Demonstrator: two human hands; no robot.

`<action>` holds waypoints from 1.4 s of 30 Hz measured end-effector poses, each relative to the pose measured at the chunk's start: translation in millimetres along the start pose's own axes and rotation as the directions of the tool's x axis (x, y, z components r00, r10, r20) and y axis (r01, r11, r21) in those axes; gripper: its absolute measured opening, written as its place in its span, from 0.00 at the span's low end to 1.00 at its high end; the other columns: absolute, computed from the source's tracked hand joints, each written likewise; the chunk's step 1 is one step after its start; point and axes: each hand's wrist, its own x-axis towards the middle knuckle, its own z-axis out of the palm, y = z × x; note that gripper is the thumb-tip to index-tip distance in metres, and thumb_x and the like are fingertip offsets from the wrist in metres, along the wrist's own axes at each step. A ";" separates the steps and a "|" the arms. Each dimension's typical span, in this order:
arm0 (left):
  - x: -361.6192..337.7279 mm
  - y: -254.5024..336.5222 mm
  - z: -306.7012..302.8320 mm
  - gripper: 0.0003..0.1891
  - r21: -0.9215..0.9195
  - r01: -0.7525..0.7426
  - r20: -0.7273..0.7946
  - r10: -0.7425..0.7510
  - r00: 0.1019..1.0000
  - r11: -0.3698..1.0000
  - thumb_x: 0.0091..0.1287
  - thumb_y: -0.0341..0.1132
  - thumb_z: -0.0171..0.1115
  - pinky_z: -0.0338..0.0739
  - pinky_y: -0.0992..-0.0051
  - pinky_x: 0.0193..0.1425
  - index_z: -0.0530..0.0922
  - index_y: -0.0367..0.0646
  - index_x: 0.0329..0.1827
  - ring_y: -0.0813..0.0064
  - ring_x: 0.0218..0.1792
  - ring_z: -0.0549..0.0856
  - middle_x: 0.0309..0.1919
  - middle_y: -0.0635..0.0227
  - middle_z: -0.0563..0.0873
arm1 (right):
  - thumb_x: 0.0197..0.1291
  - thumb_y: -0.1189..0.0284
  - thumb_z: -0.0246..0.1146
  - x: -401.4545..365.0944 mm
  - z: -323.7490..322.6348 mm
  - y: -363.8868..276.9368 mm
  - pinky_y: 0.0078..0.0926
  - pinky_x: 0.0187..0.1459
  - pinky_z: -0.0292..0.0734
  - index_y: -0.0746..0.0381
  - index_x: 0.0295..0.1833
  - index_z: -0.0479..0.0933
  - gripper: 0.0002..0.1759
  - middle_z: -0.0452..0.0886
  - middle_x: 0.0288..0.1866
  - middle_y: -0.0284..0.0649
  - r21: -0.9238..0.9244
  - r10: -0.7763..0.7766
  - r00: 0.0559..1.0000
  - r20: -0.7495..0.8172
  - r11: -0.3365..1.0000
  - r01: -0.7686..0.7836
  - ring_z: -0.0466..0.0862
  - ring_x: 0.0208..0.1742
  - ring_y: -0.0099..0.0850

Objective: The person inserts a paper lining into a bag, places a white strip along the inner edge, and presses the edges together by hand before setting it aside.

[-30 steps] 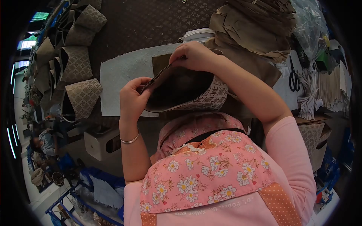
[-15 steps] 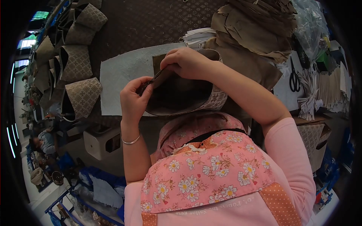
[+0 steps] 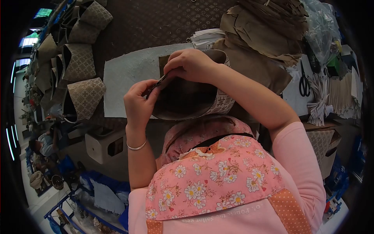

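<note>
A round, open patterned piece (image 3: 225,102) with a dark inside stands on its edge over a pale sheet (image 3: 124,82), close to the person's body. My left hand (image 3: 142,95) pinches the piece's dark rim at its left side, thumb on the inner side. My right hand (image 3: 187,66) reaches across the opening and grips the same rim just above and right of the left hand; its fingertips are partly hidden. A brown flap (image 3: 163,64) shows behind the right hand's fingers.
Several patterned pieces (image 3: 82,62) line the left side. A pile of brown material (image 3: 265,31) lies at the back right. Black scissors (image 3: 304,84), pale strips (image 3: 320,93) and a clear plastic bag (image 3: 321,29) are on the right. Another person (image 3: 46,144) is far left.
Both hands keep their hold on the rim. The rim section between them has tilted slightly, and the camera view has shifted a little.
</note>
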 end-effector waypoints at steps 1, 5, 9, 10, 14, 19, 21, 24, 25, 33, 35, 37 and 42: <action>-0.3 0.0 -0.1 0.09 0.000 0.000 0.000 0.000 1.000 1.000 0.60 0.25 0.70 0.81 0.76 0.40 0.86 0.37 0.44 0.74 0.33 0.87 0.37 0.61 0.88 | 0.56 0.72 0.68 0.9 2.4 -0.6 0.33 0.42 0.80 0.54 0.42 0.85 0.07 0.84 0.39 0.37 -0.001 0.011 1.000 -0.003 1.000 -0.011 0.85 0.40 0.40; -1.9 2.7 -1.2 0.09 0.016 -0.010 -0.006 0.010 1.000 1.000 0.60 0.25 0.69 0.82 0.76 0.41 0.86 0.37 0.44 0.73 0.34 0.87 0.37 0.60 0.88 | 0.56 0.70 0.68 2.7 6.3 -8.8 0.34 0.42 0.80 0.54 0.41 0.85 0.07 0.84 0.40 0.34 0.025 -0.023 1.000 0.013 0.999 0.023 0.85 0.40 0.39; -4.0 0.5 0.7 0.09 -0.014 -0.011 -0.013 0.011 1.000 1.000 0.61 0.26 0.69 0.82 0.77 0.42 0.86 0.37 0.44 0.73 0.35 0.88 0.38 0.60 0.88 | 0.57 0.68 0.68 4.5 7.9 -14.1 0.35 0.41 0.80 0.53 0.41 0.83 0.07 0.83 0.40 0.33 -0.017 -0.022 0.999 0.024 1.000 0.022 0.85 0.41 0.38; -4.2 0.6 0.3 0.09 -0.015 -0.012 -0.014 0.011 1.000 1.000 0.61 0.26 0.69 0.82 0.77 0.42 0.86 0.37 0.44 0.73 0.35 0.88 0.38 0.60 0.88 | 0.57 0.68 0.68 4.0 9.7 -15.4 0.35 0.41 0.80 0.53 0.41 0.83 0.07 0.83 0.40 0.33 -0.027 -0.024 0.999 0.024 0.999 0.025 0.85 0.41 0.38; -6.2 -1.8 -0.7 0.08 -0.052 -0.016 -0.015 0.015 1.000 0.999 0.62 0.26 0.69 0.82 0.77 0.42 0.86 0.36 0.43 0.74 0.35 0.88 0.38 0.60 0.88 | 0.57 0.68 0.67 4.1 8.5 -20.7 0.34 0.41 0.80 0.52 0.43 0.82 0.08 0.82 0.41 0.33 -0.039 -0.062 0.997 0.050 0.997 0.064 0.84 0.43 0.38; -9.7 -0.9 -3.2 0.10 -0.060 -0.003 0.012 0.004 1.000 0.998 0.62 0.24 0.68 0.82 0.77 0.44 0.85 0.36 0.46 0.76 0.37 0.88 0.38 0.62 0.89 | 0.57 0.67 0.68 5.3 12.8 -22.5 0.34 0.41 0.80 0.52 0.42 0.82 0.07 0.82 0.42 0.33 -0.070 -0.062 0.996 0.061 0.995 0.066 0.84 0.43 0.37; -12.0 -0.5 -5.3 0.14 -0.278 0.097 0.089 -0.074 0.993 0.956 0.62 0.22 0.66 0.82 0.77 0.47 0.82 0.37 0.51 0.78 0.40 0.88 0.38 0.64 0.89 | 0.57 0.67 0.68 5.2 13.2 -25.4 0.34 0.41 0.80 0.51 0.42 0.82 0.07 0.82 0.42 0.32 -0.066 -0.062 0.996 0.059 0.996 0.065 0.84 0.43 0.37; -15.1 -6.9 -7.0 0.17 -0.295 0.064 0.096 -0.037 0.995 0.953 0.62 0.20 0.65 0.82 0.78 0.50 0.79 0.37 0.54 0.79 0.43 0.88 0.41 0.65 0.88 | 0.56 0.67 0.68 4.7 13.2 -31.0 0.34 0.42 0.80 0.51 0.42 0.83 0.07 0.83 0.42 0.32 -0.078 -0.025 0.994 0.103 0.996 0.033 0.85 0.44 0.37; -15.7 -6.3 -7.1 0.17 -0.296 0.064 0.095 -0.038 0.995 0.953 0.62 0.20 0.65 0.82 0.78 0.50 0.79 0.37 0.54 0.79 0.43 0.88 0.41 0.65 0.88 | 0.57 0.67 0.68 4.2 14.4 -32.6 0.34 0.42 0.80 0.52 0.41 0.83 0.06 0.83 0.42 0.32 -0.065 -0.037 0.995 0.094 0.997 0.043 0.84 0.44 0.37; -18.5 -6.8 -5.1 0.13 -0.359 0.179 0.148 -0.133 0.980 0.916 0.62 0.21 0.66 0.81 0.80 0.51 0.77 0.37 0.48 0.81 0.43 0.87 0.39 0.69 0.86 | 0.58 0.67 0.67 12.0 19.7 -39.3 0.35 0.42 0.80 0.52 0.41 0.83 0.06 0.83 0.42 0.31 -0.123 -0.017 0.985 0.174 0.992 0.039 0.84 0.47 0.36; -19.8 -8.9 -5.2 0.13 -0.370 0.173 0.151 -0.125 0.981 0.913 0.62 0.21 0.66 0.81 0.80 0.50 0.77 0.36 0.48 0.81 0.43 0.87 0.40 0.69 0.86 | 0.58 0.67 0.66 13.7 18.6 -43.7 0.35 0.44 0.80 0.50 0.44 0.84 0.08 0.83 0.44 0.32 -0.178 0.015 0.971 0.239 0.984 0.029 0.83 0.47 0.37; -20.0 -9.5 -6.4 0.13 -0.382 0.166 0.153 -0.115 0.981 0.909 0.62 0.20 0.66 0.81 0.80 0.50 0.77 0.36 0.48 0.81 0.43 0.86 0.40 0.69 0.86 | 0.61 0.68 0.65 11.1 10.1 -43.1 0.32 0.46 0.80 0.50 0.47 0.84 0.09 0.84 0.46 0.33 -0.107 0.026 0.971 0.237 0.994 0.000 0.83 0.48 0.36; -16.7 -15.5 -10.7 0.14 -0.369 0.109 0.133 -0.063 0.989 0.923 0.63 0.22 0.66 0.82 0.79 0.47 0.79 0.36 0.51 0.80 0.40 0.86 0.40 0.66 0.85 | 0.71 0.67 0.58 -24.4 -50.8 -55.5 0.26 0.56 0.76 0.58 0.61 0.79 0.16 0.83 0.56 0.38 0.329 0.248 0.945 -0.213 0.929 -0.169 0.81 0.58 0.27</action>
